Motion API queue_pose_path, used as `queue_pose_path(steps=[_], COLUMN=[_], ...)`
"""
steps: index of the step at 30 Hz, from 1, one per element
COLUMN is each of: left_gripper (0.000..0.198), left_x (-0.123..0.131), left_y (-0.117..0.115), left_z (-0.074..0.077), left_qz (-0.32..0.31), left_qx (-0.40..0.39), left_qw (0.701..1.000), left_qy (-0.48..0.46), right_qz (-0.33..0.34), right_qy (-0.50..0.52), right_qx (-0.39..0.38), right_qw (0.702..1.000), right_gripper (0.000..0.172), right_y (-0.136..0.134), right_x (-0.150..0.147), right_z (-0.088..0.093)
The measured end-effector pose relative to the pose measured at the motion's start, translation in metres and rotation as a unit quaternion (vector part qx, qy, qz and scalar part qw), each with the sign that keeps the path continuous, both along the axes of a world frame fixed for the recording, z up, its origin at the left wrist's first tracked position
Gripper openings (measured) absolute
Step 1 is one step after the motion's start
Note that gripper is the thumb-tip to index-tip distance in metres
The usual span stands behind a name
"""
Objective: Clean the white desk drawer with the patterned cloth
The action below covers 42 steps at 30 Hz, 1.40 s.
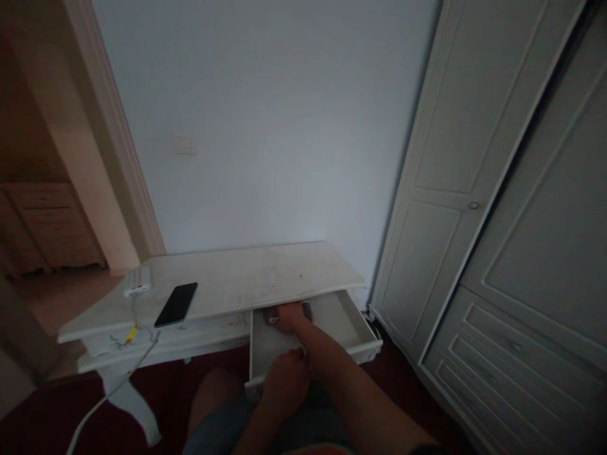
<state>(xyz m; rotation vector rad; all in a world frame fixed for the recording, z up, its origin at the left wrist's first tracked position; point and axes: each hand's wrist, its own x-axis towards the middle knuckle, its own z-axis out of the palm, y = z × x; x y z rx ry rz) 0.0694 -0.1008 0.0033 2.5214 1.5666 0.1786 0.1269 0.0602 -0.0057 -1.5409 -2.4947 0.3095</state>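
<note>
A white drawer (332, 319) is pulled out of a white table (265, 272) before me. My right hand (289, 316) reaches into its back part, fingers down over a small dark item (270, 314) that looks like a pouch or folded cloth. Parts of that item show on both sides of the hand; the rest is covered. Over the drawer's front edge, close to my right forearm, is my left hand (288, 374), its fingers curled closed. Whatever they may hold is hidden.
A dark phone (176, 304) lies on the table's left side, with a cable (114, 395) at its near end. Behind it sits a white power strip (138, 281). A white wardrobe (427, 253) stands at the right, and a doorway opens at the left.
</note>
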Motion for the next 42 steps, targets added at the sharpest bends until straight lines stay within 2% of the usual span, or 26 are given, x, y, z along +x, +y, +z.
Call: queue_pose_path(steps=[2, 4, 6, 9, 14, 18, 20, 22, 26, 28, 30, 32, 34, 36, 38, 40, 42], left_gripper=[0.035, 0.035, 0.036, 0.036, 0.027, 0.025, 0.025, 0.025, 0.026, 0.027, 0.028, 0.027, 0.027, 0.026, 0.027, 0.028, 0.026], left_x=[0.0, -0.001, -0.001, -0.001, -0.002, -0.001, -0.001, 0.0, 0.001, 0.0, -0.001, -0.002, -0.002, -0.001, -0.001, -0.001, -0.001], left_y=[0.0, -0.001, -0.003, -0.004, -0.005, -0.004, -0.004, -0.004, -0.003, -0.003, -0.003, -0.004, -0.005, -0.006, -0.007, -0.007, -0.006], left_z=[-0.001, -0.001, -0.001, -0.002, -0.007, -0.009, -0.008, -0.008, -0.011, -0.014, -0.015, -0.015, -0.013, -0.011, -0.01, -0.011, -0.012], left_qz=[0.0, 0.001, 0.0, 0.003, 0.005, -0.001, 0.0, 0.001, 0.011, 0.019, 0.024, 0.029, 0.034, 0.034, 0.025, 0.016, 0.013], left_qx=[-0.005, -0.004, 0.004, 0.021, 0.033, 0.041, 0.043, 0.043, 0.04, 0.04, 0.04, 0.039, 0.042, 0.048, 0.054, 0.058, 0.059], left_qw=[1.0, 1.0, 1.0, 1.0, 0.999, 0.999, 0.999, 0.999, 0.999, 0.999, 0.999, 0.999, 0.998, 0.998, 0.998, 0.998, 0.998], left_qy=[0.002, -0.004, -0.012, -0.016, -0.011, -0.001, 0.003, 0.006, 0.0, -0.01, -0.015, -0.02, -0.024, -0.026, -0.025, -0.029, -0.027], right_qz=[0.052, 0.094, 0.13, 0.145, 0.069, -0.035, -0.09, -0.148, -0.224, -0.205, -0.154, -0.08, 0.004, 0.079, 0.123, 0.131, 0.111], right_qy=[0.002, -0.005, -0.016, -0.033, -0.063, -0.076, -0.065, -0.051, -0.029, -0.017, -0.007, -0.003, -0.008, -0.023, -0.041, -0.056, -0.066], right_qx=[-0.023, -0.064, -0.126, -0.207, -0.233, -0.179, -0.128, -0.072, 0.007, 0.024, 0.022, -0.001, -0.045, -0.112, -0.181, -0.236, -0.267], right_qw=[0.998, 0.993, 0.983, 0.967, 0.968, 0.98, 0.986, 0.985, 0.974, 0.978, 0.988, 0.997, 0.999, 0.99, 0.975, 0.961, 0.955], right_gripper=[0.067, 0.063, 0.048, 0.027, 0.026, 0.034, 0.041, 0.043, 0.044, 0.044, 0.044, 0.048, 0.054, 0.049, 0.035, 0.027, 0.028], right_y=[-0.003, -0.007, -0.009, -0.01, 0.002, 0.013, 0.01, 0.002, -0.016, -0.02, -0.022, -0.021, -0.019, -0.016, -0.012, -0.007, -0.001], right_x=[-0.018, -0.02, -0.007, 0.034, 0.116, 0.153, 0.153, 0.137, 0.071, 0.035, 0.007, -0.009, -0.011, 0.0, 0.022, 0.052, 0.086], right_z=[-0.001, -0.002, -0.003, 0.0, 0.019, 0.03, 0.029, 0.023, 0.01, 0.006, 0.004, 0.004, 0.003, 0.003, 0.004, 0.007, 0.01])
